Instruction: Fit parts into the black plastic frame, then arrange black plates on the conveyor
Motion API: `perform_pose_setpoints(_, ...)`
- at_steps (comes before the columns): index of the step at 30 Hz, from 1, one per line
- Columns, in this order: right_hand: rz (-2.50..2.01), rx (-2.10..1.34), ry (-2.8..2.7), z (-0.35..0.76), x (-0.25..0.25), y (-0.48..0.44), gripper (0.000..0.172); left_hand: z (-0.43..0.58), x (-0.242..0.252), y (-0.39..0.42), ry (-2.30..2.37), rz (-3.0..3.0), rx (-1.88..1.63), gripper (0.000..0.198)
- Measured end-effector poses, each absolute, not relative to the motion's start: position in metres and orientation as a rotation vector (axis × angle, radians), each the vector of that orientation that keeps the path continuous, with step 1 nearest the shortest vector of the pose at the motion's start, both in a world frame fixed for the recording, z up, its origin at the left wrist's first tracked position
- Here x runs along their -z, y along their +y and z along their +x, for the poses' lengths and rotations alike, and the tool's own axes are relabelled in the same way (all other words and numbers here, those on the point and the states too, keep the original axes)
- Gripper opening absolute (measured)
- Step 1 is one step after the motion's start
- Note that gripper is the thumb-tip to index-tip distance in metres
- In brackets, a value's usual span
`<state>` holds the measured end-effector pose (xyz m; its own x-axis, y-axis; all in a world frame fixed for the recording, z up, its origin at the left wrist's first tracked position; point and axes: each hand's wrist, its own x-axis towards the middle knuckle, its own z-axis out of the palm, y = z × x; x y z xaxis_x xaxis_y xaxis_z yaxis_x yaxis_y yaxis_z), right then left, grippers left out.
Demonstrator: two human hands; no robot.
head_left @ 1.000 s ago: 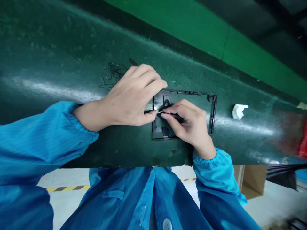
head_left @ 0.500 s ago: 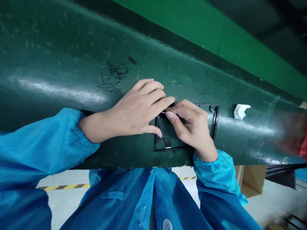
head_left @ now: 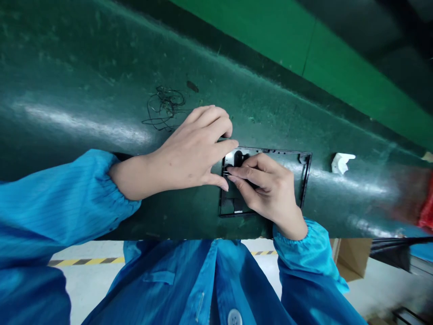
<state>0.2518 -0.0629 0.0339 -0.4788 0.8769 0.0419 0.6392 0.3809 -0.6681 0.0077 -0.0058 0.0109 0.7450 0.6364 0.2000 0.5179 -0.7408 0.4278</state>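
Note:
A thin black rectangular frame (head_left: 308,174) lies flat on the green worktop. My left hand (head_left: 189,151) rests palm down at its left side, thumb and index finger apart, fingertips by the upper left corner and left edge. Inside that left edge, my right hand (head_left: 264,180) pinches thumb and index finger together. Something slim and shiny shows at these fingertips, too small to name. A dark rounded part (head_left: 238,156) sits just above them within the frame, beside a pale patch. The palm side of my left hand is hidden.
A tangle of thin black wire (head_left: 165,106) and a small dark flat piece (head_left: 192,86) lie beyond my left hand. To the right is a white angular piece (head_left: 341,163). A cardboard box (head_left: 353,257) stands below the worktop's near edge.
My right hand has moved slightly left and down to the frame's left edge. The left index finger has drawn back a little, uncovering the upper left corner and the dark rounded part.

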Motion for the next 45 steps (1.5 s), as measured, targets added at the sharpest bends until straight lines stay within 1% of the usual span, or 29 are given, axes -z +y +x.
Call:
perform_pose_setpoints(2, -1.347, -0.817, -2.241, 0.251, -0.034, -0.065, 0.018, 0.008, -0.01, -0.006, 0.903, 2.594, -0.483, 0.058)
perform_pose_setpoints(6, -1.38, -0.816, -2.239, 0.249, -0.037, -0.067, 0.019, 0.008, -0.008, -0.006, 0.902, 2.603, -0.478, 0.059)
perform_pose_setpoints(11, -1.384, -0.846, -2.253, 0.249, -0.039, -0.068, 0.02, 0.007, -0.014, -0.006, 0.909, 2.596, -0.426, 0.053)
perform_pose_setpoints(15, -1.399, -0.842, -2.26, 0.25, -0.04, -0.068, 0.02, 0.007, -0.015, -0.005, 0.896, 2.603, -0.406, 0.058)
perform_pose_setpoints(20, -1.416, -0.806, -2.235, 0.247, -0.038, -0.069, 0.018, 0.007, -0.006, -0.006, 0.899, 2.61, -0.51, 0.064)
perform_pose_setpoints(27, -1.481, -0.776, -2.124, 0.236, -0.036, -0.076, 0.014, 0.008, -0.003, -0.007, 0.86, 2.444, -0.551, 0.047)
perform_pose_setpoints(36, -1.515, -0.724, -2.062, 0.229, -0.033, -0.081, 0.015, 0.01, -0.001, -0.01, 0.87, 2.407, -0.579, 0.041)
perform_pose_setpoints(43, -1.547, -0.645, -2.032, 0.222, -0.029, -0.077, 0.017, 0.01, 0.0, -0.009, 0.847, 2.525, -0.54, 0.052)
perform_pose_setpoints(45, -1.545, -0.628, -2.027, 0.221, -0.028, -0.073, 0.018, 0.01, 0.0, -0.009, 0.847, 2.504, -0.553, 0.052)
